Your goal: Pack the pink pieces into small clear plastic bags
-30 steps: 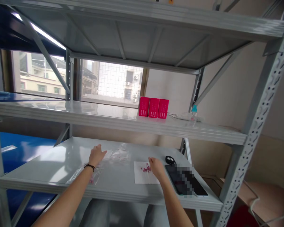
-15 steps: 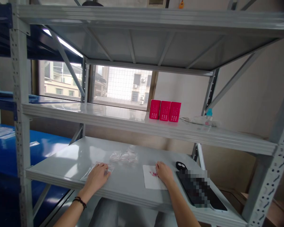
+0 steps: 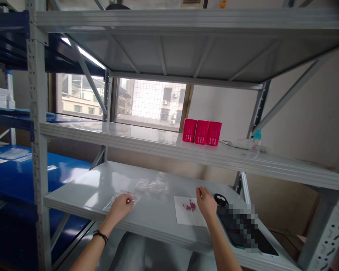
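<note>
Left hand [image 3: 120, 208] now flat on a clear plastic bag [image 3: 121, 198] near the front edge of the lower shelf [image 3: 81, 184]; a sec ago it was further back by the crumpled bags [image 3: 152, 185], so it's pulled one bag fwd, away from that pile. Fingers look curled lightly over the bag's edge, pressing or pinching, can't tell which, no firm grasp visible. Right hand [image 3: 206, 203] sits at the right edge of the white paper [image 3: 188, 215], fingers loosely bent, thumb & forefinger close together, maybe nipping a bead but too small to say. Pink beads [image 3: 190, 206] lie in a small cluster on the paper, just left of the right hand; half a sec ago the hand covered them, now it's slid right and they show. Reads to me as bag & beads both readied, w/ nothing bagged yet. Black round thing [image 3: 221, 199] just beyond the right hand, dark tablet [image 3: 260, 246] to its right. Three pink boxes [image 3: 202, 132] on the upper shelf [image 3: 147, 141], untouched
</note>
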A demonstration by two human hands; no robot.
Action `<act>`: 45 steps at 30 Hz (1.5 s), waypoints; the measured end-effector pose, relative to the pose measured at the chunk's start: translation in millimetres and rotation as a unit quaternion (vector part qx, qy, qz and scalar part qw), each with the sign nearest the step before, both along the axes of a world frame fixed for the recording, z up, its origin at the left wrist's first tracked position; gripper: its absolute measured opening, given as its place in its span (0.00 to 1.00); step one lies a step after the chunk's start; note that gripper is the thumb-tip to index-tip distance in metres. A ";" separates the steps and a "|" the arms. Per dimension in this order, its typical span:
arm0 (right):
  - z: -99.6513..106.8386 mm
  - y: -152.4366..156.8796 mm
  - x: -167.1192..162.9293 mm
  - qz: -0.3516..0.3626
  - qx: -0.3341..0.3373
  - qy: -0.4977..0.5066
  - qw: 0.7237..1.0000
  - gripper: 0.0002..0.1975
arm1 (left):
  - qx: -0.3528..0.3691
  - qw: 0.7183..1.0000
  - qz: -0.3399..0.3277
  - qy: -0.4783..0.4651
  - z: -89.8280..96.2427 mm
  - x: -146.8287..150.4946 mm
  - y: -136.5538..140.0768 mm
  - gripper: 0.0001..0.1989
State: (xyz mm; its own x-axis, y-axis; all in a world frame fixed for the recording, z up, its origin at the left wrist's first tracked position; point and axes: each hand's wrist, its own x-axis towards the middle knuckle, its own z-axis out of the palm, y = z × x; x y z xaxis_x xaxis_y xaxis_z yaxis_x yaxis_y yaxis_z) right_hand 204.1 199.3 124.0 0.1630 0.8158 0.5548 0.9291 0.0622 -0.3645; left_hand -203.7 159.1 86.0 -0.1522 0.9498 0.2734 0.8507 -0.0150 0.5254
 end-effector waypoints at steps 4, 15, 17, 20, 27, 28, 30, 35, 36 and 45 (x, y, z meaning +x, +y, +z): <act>18.8 -30.1 -5.6 -0.004 0.061 0.097 0.993 0.20 | -0.007 0.999 0.007 -0.031 -2.7 -4.3 1.3 0.08; -6.5 -136.6 -58.1 0.200 0.061 0.315 0.926 0.18 | 0.091 0.924 -0.096 -0.358 41.9 12.6 -37.9 0.13; 0.4 -146.2 -73.9 0.254 0.037 0.300 0.919 0.18 | 0.073 0.872 -0.143 -0.462 55.5 32.5 -66.3 0.14; 19.1 -155.4 -89.9 0.352 0.000 0.254 0.901 0.22 | 0.030 0.803 -0.203 -0.560 61.4 68.3 -109.2 0.12; -17.9 -160.4 -87.6 0.422 -0.135 0.306 0.843 0.19 | -0.058 0.739 -0.251 -0.623 24.6 120.6 -148.3 0.17; -31.9 -159.7 -86.5 0.424 -0.142 0.333 0.830 0.20 | -0.067 0.746 -0.250 -0.614 17.3 122.0 -146.7 0.18; -56.3 -158.9 -85.7 0.412 -0.135 0.386 0.814 0.22 | -0.065 0.783 -0.226 -0.577 2.3 121.2 -141.1 0.19; -81.8 -157.3 -89.3 0.318 -0.112 0.448 0.828 0.26 | 0.072 0.913 -0.066 -0.396 -25.5 121.1 -131.6 0.24; -83.4 -156.4 -90.4 0.302 -0.110 0.450 0.833 0.27 | 0.081 0.920 -0.073 -0.376 -27.3 125.3 -132.3 0.22; -77.5 -167.2 -107.9 0.288 -0.085 0.404 0.864 0.25 | 0.010 0.872 -0.217 -0.439 -10.2 167.2 -151.2 0.17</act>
